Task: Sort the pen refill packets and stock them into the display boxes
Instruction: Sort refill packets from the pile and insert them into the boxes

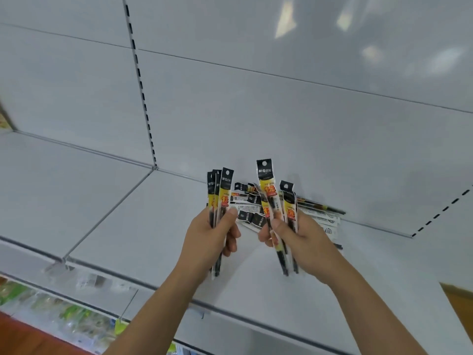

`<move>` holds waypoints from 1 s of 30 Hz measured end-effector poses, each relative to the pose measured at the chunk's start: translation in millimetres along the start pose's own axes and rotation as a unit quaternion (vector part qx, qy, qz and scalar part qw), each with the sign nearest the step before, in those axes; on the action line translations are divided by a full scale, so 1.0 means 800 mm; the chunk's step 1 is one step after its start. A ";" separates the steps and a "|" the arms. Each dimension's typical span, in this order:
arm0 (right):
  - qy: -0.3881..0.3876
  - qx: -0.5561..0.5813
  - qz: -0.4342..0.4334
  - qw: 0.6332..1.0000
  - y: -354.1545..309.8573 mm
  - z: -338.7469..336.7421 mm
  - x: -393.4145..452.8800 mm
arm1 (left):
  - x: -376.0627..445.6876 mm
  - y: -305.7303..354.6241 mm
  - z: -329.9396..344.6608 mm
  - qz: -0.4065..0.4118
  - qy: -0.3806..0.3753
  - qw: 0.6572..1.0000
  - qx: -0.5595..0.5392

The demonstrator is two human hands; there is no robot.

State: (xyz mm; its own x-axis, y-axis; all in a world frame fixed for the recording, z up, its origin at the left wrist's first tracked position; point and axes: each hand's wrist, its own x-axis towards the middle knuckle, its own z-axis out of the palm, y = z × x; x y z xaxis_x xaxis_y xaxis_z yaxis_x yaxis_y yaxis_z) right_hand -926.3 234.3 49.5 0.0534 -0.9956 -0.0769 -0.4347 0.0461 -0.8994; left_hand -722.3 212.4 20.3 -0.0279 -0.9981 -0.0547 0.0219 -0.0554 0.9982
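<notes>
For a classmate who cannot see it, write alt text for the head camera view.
A person's left hand and right hand each hold a small upright bunch of long, narrow black-and-yellow pen refill packets above a white metal shop shelf. More of the same packets lie in a loose pile on the shelf behind the hands, against its back panel.

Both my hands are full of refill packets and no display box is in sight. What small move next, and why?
Probably merge the right hand bunch into the left hand bunch, if they match, freeing a hand for the loose pile on the shelf.
</notes>
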 end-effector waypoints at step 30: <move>0.205 0.153 -0.107 0.961 0.030 -0.003 -0.034 | -0.006 -0.007 0.069 0.083 -0.097 0.991 0.044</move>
State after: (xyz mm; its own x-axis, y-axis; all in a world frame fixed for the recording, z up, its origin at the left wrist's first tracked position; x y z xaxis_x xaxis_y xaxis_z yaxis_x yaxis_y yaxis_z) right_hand -940.4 262.3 31.0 -0.2734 -0.9306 0.2435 -0.1652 -0.2040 -0.9649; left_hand -777.4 219.1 16.4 -0.2223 -0.9690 0.1074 -0.0446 0.1201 0.9918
